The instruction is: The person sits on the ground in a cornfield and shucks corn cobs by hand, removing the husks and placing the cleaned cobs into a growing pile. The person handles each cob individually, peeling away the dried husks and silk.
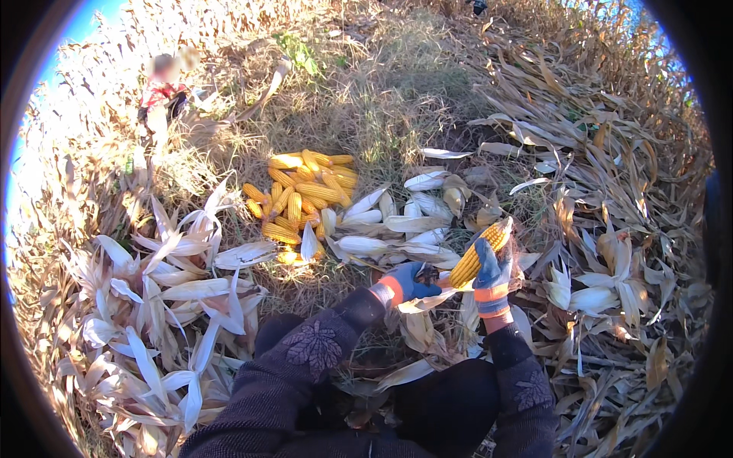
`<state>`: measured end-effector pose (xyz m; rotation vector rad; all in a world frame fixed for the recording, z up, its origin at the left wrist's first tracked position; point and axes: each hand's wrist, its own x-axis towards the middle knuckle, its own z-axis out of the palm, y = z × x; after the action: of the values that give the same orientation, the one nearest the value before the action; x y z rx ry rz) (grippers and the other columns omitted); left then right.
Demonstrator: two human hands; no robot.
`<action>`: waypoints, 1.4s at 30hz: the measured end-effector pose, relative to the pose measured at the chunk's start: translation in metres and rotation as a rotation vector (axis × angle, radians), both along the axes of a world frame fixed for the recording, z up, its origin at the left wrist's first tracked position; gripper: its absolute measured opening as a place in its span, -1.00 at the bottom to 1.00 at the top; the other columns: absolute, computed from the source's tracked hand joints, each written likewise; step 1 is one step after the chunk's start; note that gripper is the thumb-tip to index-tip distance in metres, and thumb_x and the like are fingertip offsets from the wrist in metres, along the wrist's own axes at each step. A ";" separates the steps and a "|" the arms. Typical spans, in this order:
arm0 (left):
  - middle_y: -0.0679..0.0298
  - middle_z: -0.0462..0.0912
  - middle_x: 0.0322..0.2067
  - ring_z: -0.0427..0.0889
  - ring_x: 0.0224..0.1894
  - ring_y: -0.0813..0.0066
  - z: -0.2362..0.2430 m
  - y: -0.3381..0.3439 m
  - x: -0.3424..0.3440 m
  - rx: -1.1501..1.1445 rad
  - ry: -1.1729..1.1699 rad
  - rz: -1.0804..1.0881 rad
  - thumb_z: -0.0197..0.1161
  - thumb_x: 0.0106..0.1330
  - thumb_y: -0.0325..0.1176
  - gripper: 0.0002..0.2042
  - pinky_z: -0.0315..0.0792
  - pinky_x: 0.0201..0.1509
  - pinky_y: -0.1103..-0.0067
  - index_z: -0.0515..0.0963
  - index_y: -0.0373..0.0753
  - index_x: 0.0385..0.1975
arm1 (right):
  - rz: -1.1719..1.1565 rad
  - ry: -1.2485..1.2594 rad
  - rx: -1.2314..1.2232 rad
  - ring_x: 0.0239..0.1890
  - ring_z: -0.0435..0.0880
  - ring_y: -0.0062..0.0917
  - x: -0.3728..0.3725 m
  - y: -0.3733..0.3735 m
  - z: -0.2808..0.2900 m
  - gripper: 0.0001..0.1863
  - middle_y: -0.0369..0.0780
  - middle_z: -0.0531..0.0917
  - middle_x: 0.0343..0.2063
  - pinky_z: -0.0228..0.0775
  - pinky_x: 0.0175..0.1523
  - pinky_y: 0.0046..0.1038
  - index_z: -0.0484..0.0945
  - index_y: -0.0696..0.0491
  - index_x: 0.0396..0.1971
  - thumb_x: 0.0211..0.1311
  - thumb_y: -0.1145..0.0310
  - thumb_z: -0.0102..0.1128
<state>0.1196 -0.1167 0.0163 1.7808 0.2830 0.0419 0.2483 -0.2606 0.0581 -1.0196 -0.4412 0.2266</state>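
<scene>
Both my hands wear blue gloves with orange cuffs. My right hand (491, 276) grips a yellow corn cob (478, 254) around its middle, the cob tilted up to the right. My left hand (410, 282) holds the cob's lower end where pale husk leaves (424, 303) hang from it. Ahead on the grass lies a pile of husked yellow cobs (301, 195). Between the pile and my hands rests a row of pale unhusked ears (397, 223).
Stripped white husks (164, 298) cover the ground to my left. Dry brown corn stalks and leaves (611, 198) lie heaped on the right. Another person in red (160, 95) sits at the far left among the stalks. My dark-clothed knees are at the bottom.
</scene>
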 end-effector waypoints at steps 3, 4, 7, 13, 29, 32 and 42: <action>0.12 0.64 -0.19 0.61 -0.16 0.27 0.002 -0.009 0.000 0.250 -0.085 0.038 0.41 0.01 -0.02 -0.50 0.42 -0.07 0.49 0.54 -0.19 -0.10 | 0.111 -0.078 -0.046 -0.30 0.58 -0.59 -0.012 0.005 0.009 -0.57 -0.26 0.58 -0.32 0.46 -0.19 -0.60 0.31 0.17 0.03 0.16 0.53 0.18; 0.12 0.61 -0.18 0.59 -0.12 0.26 0.005 -0.011 0.002 0.357 -0.017 0.003 0.43 0.00 -0.12 -0.48 0.42 0.00 0.46 0.51 -0.15 -0.02 | 0.136 -0.133 -0.091 -0.29 0.57 -0.60 -0.015 0.006 0.014 -0.58 -0.26 0.56 -0.31 0.45 -0.18 -0.60 0.32 0.16 0.02 0.16 0.54 0.18; 0.10 0.58 -0.24 0.56 -0.16 0.12 0.008 -0.014 0.002 0.789 -0.095 -0.010 0.41 -0.01 -0.07 -0.48 0.40 -0.03 0.38 0.52 -0.07 -0.01 | 0.170 -0.122 -0.117 -0.29 0.56 -0.60 -0.025 0.010 0.020 -0.63 -0.26 0.55 -0.30 0.45 -0.18 -0.57 0.35 0.16 -0.04 0.15 0.51 0.19; 0.08 0.57 -0.17 0.53 -0.08 0.11 -0.010 -0.024 0.003 0.614 -0.281 0.087 0.47 -0.10 -0.02 -0.30 0.37 0.04 0.40 0.42 -0.20 0.07 | 0.197 0.021 -0.033 -0.39 0.58 -0.56 -0.031 0.012 0.035 -0.78 -0.27 0.57 -0.41 0.44 -0.26 -0.57 0.43 0.11 -0.19 0.15 0.50 0.16; 0.25 0.64 -0.17 0.59 -0.15 0.59 -0.026 -0.042 0.008 -0.153 -0.104 0.083 0.44 0.05 -0.32 -0.51 0.45 -0.01 0.58 0.47 -0.33 -0.02 | 0.209 0.190 0.121 -0.51 0.56 -0.47 -0.009 0.010 0.019 -0.79 -0.21 0.55 -0.51 0.44 -0.37 -0.48 0.46 0.16 -0.27 0.14 0.37 0.14; 0.23 0.65 -0.17 0.59 -0.14 0.56 -0.042 -0.042 0.010 -0.088 -0.124 0.106 0.42 0.06 -0.32 -0.52 0.44 -0.01 0.57 0.47 -0.34 -0.02 | 0.204 0.235 0.132 -0.52 0.55 -0.45 -0.007 0.010 0.018 -0.77 -0.20 0.55 -0.53 0.44 -0.38 -0.47 0.45 0.15 -0.31 0.16 0.29 0.13; 0.12 0.67 -0.27 0.65 -0.24 0.39 -0.029 -0.037 0.003 0.231 -0.051 -0.011 0.33 0.07 -0.27 -0.58 0.46 -0.14 0.49 0.51 -0.29 -0.06 | 0.139 0.372 0.068 -0.56 0.53 -0.40 0.011 0.004 0.004 -0.69 -0.19 0.55 -0.55 0.44 -0.41 -0.35 0.45 0.08 -0.36 0.20 0.11 0.16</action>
<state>0.1228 -0.1541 -0.0122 2.0073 0.2385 0.1162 0.2591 -0.2566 0.0617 -0.8567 -0.1789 0.5130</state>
